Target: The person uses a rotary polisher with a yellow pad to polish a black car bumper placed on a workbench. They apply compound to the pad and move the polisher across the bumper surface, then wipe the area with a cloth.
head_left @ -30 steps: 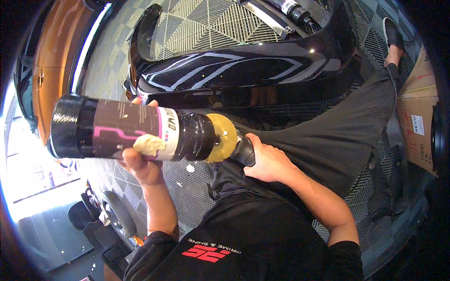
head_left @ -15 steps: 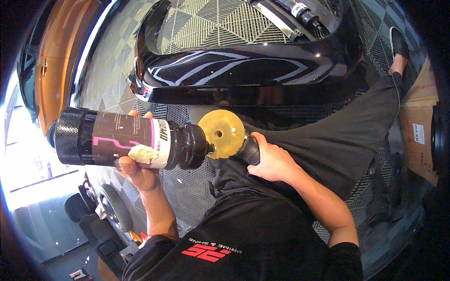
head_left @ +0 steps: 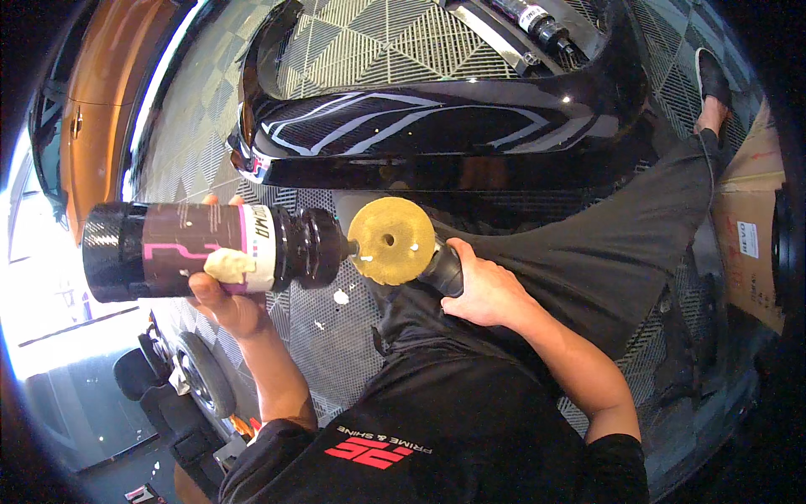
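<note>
2 bare hands work at the centre of the frame, both closed. The left hand [head_left: 239, 315], left of centre, grips 1 dark bottle [head_left: 210, 235] held on its side, a cream smear on its label. The right hand [head_left: 491, 290] grips the black handle of 1 polishing tool [head_left: 445, 270]. Its 1 round yellow pad [head_left: 395, 223], mid-frame, carries 2 white dabs; the bottle's nozzle meets its left edge, though contact is unclear. A second bottle [head_left: 537, 21] lies at the upper right. 1 glossy black car panel [head_left: 453, 88] curves across the upper middle. 1 cardboard box [head_left: 743, 281] stands far right, 1 wheel [head_left: 201, 370] lower left, 1 orange car [head_left: 96, 126] upper left. Patterned grating tiles cover the floor [head_left: 378, 50], with white spots below the bottle.
</note>
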`<state>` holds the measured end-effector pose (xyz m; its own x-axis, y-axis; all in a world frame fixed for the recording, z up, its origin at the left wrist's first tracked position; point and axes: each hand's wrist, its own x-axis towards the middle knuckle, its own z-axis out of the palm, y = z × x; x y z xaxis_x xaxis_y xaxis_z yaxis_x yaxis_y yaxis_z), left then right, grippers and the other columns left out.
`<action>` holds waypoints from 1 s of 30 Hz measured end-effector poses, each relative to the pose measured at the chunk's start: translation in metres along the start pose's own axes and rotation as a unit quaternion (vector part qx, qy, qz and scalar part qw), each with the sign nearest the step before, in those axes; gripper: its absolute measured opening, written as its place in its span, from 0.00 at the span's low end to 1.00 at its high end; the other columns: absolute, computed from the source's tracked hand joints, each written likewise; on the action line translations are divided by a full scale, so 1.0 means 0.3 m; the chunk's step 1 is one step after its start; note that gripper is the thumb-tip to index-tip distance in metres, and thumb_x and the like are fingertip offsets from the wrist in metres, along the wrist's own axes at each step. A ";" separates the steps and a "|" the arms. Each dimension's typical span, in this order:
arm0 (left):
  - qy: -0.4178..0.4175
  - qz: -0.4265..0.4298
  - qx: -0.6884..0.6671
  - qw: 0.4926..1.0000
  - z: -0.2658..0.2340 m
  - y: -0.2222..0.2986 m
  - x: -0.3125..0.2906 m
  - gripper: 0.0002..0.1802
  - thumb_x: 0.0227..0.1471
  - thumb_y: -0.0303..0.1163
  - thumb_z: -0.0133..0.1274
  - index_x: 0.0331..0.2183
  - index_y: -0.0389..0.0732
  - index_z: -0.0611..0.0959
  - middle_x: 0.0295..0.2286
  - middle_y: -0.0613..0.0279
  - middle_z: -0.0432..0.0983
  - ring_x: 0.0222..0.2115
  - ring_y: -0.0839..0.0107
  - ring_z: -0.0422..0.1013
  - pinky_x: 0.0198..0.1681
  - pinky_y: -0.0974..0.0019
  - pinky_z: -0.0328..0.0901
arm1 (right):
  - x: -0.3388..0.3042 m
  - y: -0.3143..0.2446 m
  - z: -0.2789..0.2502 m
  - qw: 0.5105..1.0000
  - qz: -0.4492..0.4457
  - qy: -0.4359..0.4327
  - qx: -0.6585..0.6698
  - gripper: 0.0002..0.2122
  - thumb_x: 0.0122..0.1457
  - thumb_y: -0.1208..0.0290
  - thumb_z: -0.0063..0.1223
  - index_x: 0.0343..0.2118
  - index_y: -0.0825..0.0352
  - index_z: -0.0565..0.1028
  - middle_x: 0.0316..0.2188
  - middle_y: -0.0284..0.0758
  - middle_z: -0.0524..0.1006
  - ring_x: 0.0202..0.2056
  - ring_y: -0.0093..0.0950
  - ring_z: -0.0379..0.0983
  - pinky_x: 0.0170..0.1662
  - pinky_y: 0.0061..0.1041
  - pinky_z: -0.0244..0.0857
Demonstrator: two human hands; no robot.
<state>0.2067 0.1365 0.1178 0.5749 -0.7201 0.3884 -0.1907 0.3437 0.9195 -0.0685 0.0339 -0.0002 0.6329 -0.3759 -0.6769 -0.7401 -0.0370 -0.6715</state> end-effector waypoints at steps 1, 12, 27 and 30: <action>-0.003 0.002 -0.020 1.000 0.004 -0.010 0.022 0.48 0.58 0.59 0.54 0.66 0.41 0.55 0.60 0.36 0.58 0.57 0.41 0.65 0.57 0.42 0.69 | 0.001 -0.001 -0.001 1.000 -0.002 0.002 0.000 0.45 0.47 0.60 0.64 0.67 0.62 0.52 0.46 0.53 0.78 0.48 0.51 0.76 0.54 0.45 0.69; 0.049 -0.004 0.052 0.997 -0.070 -0.112 0.074 0.40 0.58 0.52 0.57 0.61 0.36 0.66 0.54 0.50 0.72 0.53 0.57 0.72 0.56 0.55 0.69 | 0.005 0.019 0.014 1.000 -0.024 0.010 -0.003 0.42 0.47 0.60 0.62 0.66 0.61 0.53 0.47 0.51 0.78 0.47 0.51 0.76 0.52 0.46 0.69; 0.095 -0.223 0.402 0.883 -0.718 -0.101 0.072 0.31 0.56 0.47 0.60 0.51 0.35 0.75 0.45 0.59 0.74 0.44 0.68 0.70 0.52 0.63 0.64 | -0.019 0.047 0.000 0.999 -0.041 0.000 0.015 0.44 0.52 0.57 0.62 0.68 0.63 0.50 0.46 0.54 0.78 0.47 0.50 0.77 0.51 0.45 0.71; 0.133 -0.318 0.408 0.846 -1.083 -0.221 -0.139 0.33 0.55 0.49 0.60 0.55 0.36 0.76 0.43 0.61 0.76 0.38 0.67 0.72 0.44 0.62 0.67 | -0.006 0.035 0.005 0.998 -0.064 -0.005 0.009 0.44 0.52 0.56 0.62 0.68 0.64 0.50 0.46 0.54 0.77 0.47 0.50 0.77 0.51 0.45 0.70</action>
<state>0.4539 0.3395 0.0210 0.9056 -0.4048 -0.1270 -0.1989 -0.6696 0.7156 -0.0771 0.0355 -0.0066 0.7243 -0.3605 -0.5877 -0.6486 -0.0672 -0.7582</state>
